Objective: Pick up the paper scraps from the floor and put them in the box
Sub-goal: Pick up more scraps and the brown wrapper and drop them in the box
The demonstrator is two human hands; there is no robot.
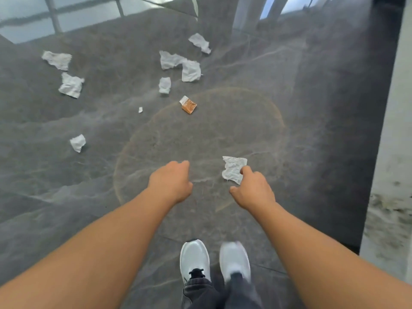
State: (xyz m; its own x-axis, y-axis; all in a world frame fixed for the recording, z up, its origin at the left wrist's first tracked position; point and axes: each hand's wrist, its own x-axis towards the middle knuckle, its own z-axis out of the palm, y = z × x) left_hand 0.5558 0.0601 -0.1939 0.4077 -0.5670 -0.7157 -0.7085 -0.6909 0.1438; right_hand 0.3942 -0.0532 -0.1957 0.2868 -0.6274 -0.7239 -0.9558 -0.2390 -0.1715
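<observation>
The right hand [252, 190] pinches one scrap [233, 168], the left hand [170, 182] hangs loose, many scraps [71, 85] wait upper left, and no box shows.

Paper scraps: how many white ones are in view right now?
9 white scraps: one at right hand; lower left; two far left; tiny fleck; small one; two touching; farthest. Pair may be one.

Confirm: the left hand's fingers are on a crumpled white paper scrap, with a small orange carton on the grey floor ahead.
No: in the head view the right hand has its fingers on the crumpled white paper scrap; the left hand holds nothing. The small orange carton lies on the grey floor ahead.
</observation>
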